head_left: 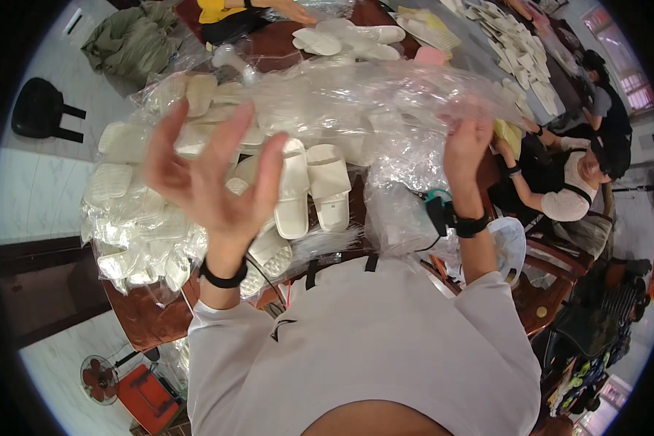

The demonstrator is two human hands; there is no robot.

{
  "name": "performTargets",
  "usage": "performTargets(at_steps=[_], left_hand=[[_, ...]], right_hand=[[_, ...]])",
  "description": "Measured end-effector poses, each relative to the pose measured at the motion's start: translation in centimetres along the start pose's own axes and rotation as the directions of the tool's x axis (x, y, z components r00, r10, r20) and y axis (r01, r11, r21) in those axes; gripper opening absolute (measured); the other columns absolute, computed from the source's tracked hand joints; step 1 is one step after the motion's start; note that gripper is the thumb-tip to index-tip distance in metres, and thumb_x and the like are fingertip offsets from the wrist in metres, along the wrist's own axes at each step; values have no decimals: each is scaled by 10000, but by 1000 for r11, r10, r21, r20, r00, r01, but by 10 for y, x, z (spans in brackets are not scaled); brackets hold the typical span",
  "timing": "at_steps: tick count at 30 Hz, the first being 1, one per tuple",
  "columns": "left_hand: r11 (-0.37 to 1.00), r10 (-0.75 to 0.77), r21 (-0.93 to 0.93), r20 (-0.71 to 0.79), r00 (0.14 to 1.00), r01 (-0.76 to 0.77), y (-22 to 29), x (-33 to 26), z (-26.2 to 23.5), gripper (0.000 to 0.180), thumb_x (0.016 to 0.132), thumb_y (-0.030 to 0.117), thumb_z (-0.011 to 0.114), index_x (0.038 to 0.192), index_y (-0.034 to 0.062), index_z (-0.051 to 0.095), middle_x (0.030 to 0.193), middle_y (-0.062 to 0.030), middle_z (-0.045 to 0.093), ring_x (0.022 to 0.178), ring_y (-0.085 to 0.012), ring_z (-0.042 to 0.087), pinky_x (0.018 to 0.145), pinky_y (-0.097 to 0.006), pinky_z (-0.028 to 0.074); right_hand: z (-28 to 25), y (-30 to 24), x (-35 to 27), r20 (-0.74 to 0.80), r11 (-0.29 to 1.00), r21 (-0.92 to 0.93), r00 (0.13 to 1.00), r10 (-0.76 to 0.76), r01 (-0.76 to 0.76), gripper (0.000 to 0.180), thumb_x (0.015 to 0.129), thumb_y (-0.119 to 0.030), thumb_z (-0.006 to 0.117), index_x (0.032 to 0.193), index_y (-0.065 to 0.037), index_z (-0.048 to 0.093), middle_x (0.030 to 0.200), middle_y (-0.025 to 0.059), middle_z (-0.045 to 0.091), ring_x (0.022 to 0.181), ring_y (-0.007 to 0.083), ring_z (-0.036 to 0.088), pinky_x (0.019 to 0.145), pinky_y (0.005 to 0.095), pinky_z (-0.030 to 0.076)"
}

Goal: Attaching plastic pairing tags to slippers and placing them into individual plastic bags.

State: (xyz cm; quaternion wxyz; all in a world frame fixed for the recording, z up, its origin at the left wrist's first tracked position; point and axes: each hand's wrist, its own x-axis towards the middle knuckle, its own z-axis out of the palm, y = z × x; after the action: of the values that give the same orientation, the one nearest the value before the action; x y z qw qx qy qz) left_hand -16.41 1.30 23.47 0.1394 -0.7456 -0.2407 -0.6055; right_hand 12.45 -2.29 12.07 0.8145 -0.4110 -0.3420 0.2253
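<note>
My left hand (214, 171) is raised over the near left of the table, its fingers spread and nothing held in them. On the right, my right hand (466, 149) pinches the end of a long clear plastic bag (370, 91), which stretches leftward across the pile; the fingertips are partly veiled by the film. Between my hands lies a pair of cream slippers, one slipper (293, 200) beside the other slipper (331, 190), soles down. Left of them, under and around my left hand, are several slippers in clear bags (149, 232).
More crumpled clear plastic (407, 196) lies beside my right wrist. Loose white slippers (349, 38) sit at the far side, near another person's hand (292, 10). A seated person (567, 182) works at the right. A black stool (40, 109) and a fan (99, 379) stand at the left.
</note>
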Motion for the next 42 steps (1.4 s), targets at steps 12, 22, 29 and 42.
performTargets(at_steps=[12,22,29,42], left_hand=[[426,-139,-306,908,395,852,80,-234,108,282,881,89,607,1160,51,617,1004,-122,637,877,-257,624,766,-313,512],[320,-367,254,921,-128,913,104,-288,108,616,689,309,838,1139,-8,562,1084,-148,575,954,-223,586,806,-335,500],[466,-361,-136,873,328,875,139,-198,83,905,615,341,869,1318,-11,421,1321,-219,447,1216,-350,435,954,-445,420],[-285,-156,59,982,-107,957,138,-180,67,151,972,113,521,1065,-4,546,828,-125,653,692,-145,628,617,-265,510]], right_hand=[[-176,-73,33,-182,889,-397,969,166,-227,104,992,-162,529,1004,-62,556,869,9,572,655,86,565,534,217,434],[-276,-15,-16,-91,664,-680,934,346,-312,271,911,-59,529,1168,13,572,1131,92,599,1063,202,551,934,322,421],[-246,-73,-3,86,574,-755,819,567,-318,240,934,-121,593,1154,-26,586,1016,39,598,886,116,574,727,256,497],[-218,-98,44,-184,386,-579,576,797,-719,151,959,-199,561,987,-53,585,764,11,589,544,90,582,414,209,424]])
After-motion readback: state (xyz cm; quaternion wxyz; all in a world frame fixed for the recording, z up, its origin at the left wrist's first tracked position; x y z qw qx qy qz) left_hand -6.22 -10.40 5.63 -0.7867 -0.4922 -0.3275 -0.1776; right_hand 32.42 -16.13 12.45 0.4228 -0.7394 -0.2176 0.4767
